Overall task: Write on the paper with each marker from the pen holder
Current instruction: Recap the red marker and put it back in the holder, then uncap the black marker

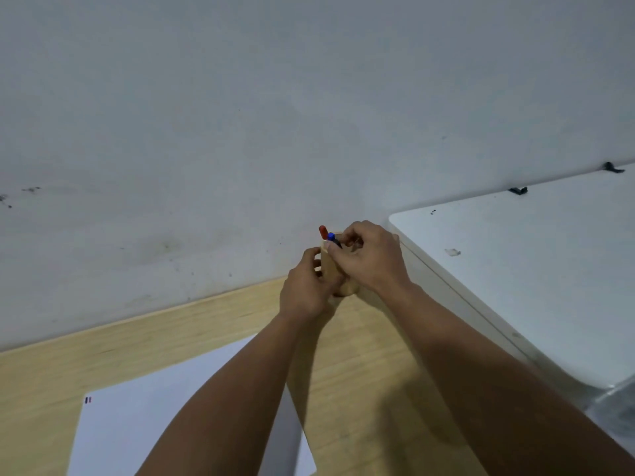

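Paper (144, 424) nearest, flat on desk (360, 389). Beyond: L hand (304, 290) wrapped round pen holder (330, 269) by wall (240, 115); R hand (369, 257) fingers pinched on blue marker (332, 237) at holder rim, w/ red marker (323, 231) just beside

Two bare forearms come in from the bottom edge, no sleeves, watch, rings or gloves showing on either; left hand (305, 286) and right hand (371, 259) are both uncovered, with short, unpainted fingernails on the visible fingers.
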A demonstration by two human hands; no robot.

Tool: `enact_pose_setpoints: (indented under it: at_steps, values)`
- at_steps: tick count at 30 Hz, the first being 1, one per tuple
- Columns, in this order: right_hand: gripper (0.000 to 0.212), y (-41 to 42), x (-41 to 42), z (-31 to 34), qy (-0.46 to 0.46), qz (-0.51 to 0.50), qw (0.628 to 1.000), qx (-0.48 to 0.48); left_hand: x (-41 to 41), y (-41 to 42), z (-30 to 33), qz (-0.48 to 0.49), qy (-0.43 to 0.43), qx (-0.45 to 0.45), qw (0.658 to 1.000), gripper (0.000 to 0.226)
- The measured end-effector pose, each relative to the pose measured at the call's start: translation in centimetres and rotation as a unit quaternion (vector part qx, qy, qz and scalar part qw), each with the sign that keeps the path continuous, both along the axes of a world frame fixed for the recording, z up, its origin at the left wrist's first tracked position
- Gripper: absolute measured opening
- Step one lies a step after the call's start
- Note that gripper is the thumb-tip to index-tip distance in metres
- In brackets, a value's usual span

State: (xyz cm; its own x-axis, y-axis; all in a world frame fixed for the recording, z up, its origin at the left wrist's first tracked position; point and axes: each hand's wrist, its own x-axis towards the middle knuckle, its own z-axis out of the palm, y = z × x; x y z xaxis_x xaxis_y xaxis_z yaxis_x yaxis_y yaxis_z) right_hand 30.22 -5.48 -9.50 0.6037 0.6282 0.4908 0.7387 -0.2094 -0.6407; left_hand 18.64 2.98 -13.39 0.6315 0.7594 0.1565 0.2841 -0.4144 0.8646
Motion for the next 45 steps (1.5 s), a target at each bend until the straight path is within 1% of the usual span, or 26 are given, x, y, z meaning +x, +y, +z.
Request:
enact_pose_setpoints:
  at_steps: [2,4,8,11,16,18,19,21,23,25,27,29,31,35,39,40,43,45]
  values:
    - [0.020,-0.1,0.1,-0.2,-0.037,-0.001,0.999,-0.033,0.0,-0.1,0.2,0.005,0.004,0.007,1.000,0.053]
    - [0.022,-0.2,0.2,0.1,-0.039,-0.001,0.999,-0.032,0.0,-0.3,0.5,0.007,0.017,0.012,1.000,0.058]
    - [0.018,-0.4,-0.2,2.6,0.039,-0.014,0.997,0.061,-0.7,-1.0,0.9,0.021,0.079,0.042,0.996,0.071]
    - [0.018,-0.5,-0.7,5.4,0.073,-0.001,0.992,0.101,-1.7,-1.2,1.3,0.036,0.116,0.057,0.991,0.078]
    - [0.014,0.0,-3.8,9.0,0.097,0.063,0.979,0.166,-5.2,-0.8,3.5,0.072,0.116,0.071,0.988,0.060]
    - [0.012,0.1,-5.7,9.8,0.119,0.103,0.972,0.173,-7.4,-0.6,4.7,0.096,0.100,0.081,0.987,0.050]
    - [0.011,0.1,-6.7,10.0,0.142,0.126,0.968,0.163,-8.7,-0.4,5.4,0.109,0.092,0.087,0.986,0.043]
    - [0.011,0.3,-8.8,9.9,0.204,0.175,0.957,0.113,-11.6,0.0,6.6,0.135,0.080,0.101,0.982,0.032]
    - [0.014,0.8,-11.1,9.2,0.263,0.219,0.939,0.031,-15.0,0.8,7.5,0.164,0.067,0.097,0.979,0.032]
    - [0.020,1.2,-13.8,8.3,0.290,0.256,0.921,-0.050,-18.8,1.5,7.9,0.194,0.027,0.067,0.978,0.045]
    - [0.013,1.6,-16.7,7.4,0.291,0.304,0.901,-0.105,-22.6,1.7,8.1,0.212,-0.011,0.035,0.977,0.059]
    - [0.015,2.4,-19.6,6.4,0.314,0.358,0.870,-0.130,-25.9,1.7,8.2,0.219,-0.006,0.016,0.975,0.071]
    - [0.020,3.6,-22.5,5.6,0.332,0.387,0.847,-0.150,-28.7,2.0,7.9,0.226,0.009,0.009,0.974,0.076]
    - [0.027,5.6,-27.3,4.4,0.300,0.406,0.848,-0.160,-33.6,3.8,7.1,0.213,-0.020,-0.016,0.977,0.075]
    - [0.026,7.3,-30.6,3.4,0.313,0.434,0.827,-0.173,-36.7,5.1,6.3,0.190,-0.021,-0.022,0.981,0.055]
    - [0.024,7.8,-31.1,3.0,0.312,0.435,0.827,-0.171,-37.2,5.7,6.0,0.192,-0.017,-0.021,0.981,0.050]
    - [0.015,9.1,-32.2,2.0,0.277,0.432,0.845,-0.150,-38.2,7.3,5.3,0.198,-0.010,-0.033,0.980,0.045]
    - [0.014,10.0,-32.5,1.7,0.219,0.421,0.868,-0.143,-38.4,8.1,4.9,0.202,-0.020,-0.042,0.978,0.045]
